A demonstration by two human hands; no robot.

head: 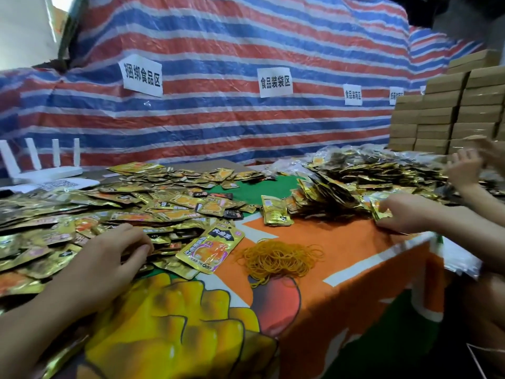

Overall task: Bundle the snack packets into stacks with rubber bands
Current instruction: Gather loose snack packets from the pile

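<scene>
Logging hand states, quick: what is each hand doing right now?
Left hand: open, resting on the loose packets.
Right hand: pinching one packet.

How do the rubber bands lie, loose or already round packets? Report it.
Loose: the rubber bands lie in one tangled heap on the orange cloth, bundling nothing.

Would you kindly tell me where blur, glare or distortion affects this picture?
Head view: another person's hands at far right are motion-blurred; the foil packets throw glare; wide-angle distortion seems to bow the striped tarp; the rubber bands look sharp.
</scene>
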